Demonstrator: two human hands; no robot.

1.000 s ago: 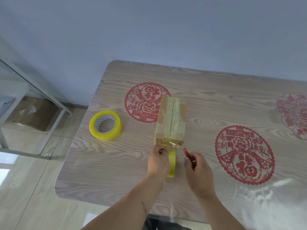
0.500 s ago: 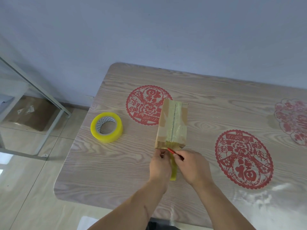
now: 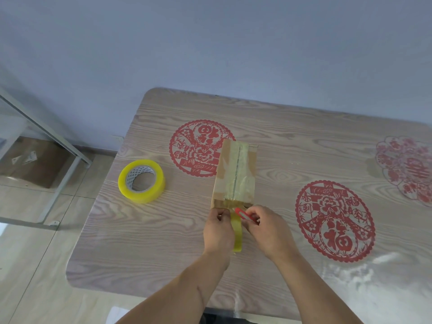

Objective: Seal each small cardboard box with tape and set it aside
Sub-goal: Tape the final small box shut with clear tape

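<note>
Head view: your left hand (image 3: 218, 230) pinches the thin, sticky yellow tape strip (image 3: 237, 232); your right hand (image 3: 266, 228) grips a red cutter (image 3: 244, 215) beside the light, stiff brown cardboard box (image 3: 235, 175).

Your cardboard box (image 3: 235, 175) lies flat mid-tabletop, its top seam taped lengthwise; a yellowish tape strip (image 3: 237, 232) trails off its near end toward the near edge.

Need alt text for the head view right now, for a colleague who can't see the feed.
A right hand holds a small red cutter to the yellowish tape strip that the left hand grips at the near end of a taped brown cardboard box. A yellow tape roll lies left on the wood-grain table.
</note>
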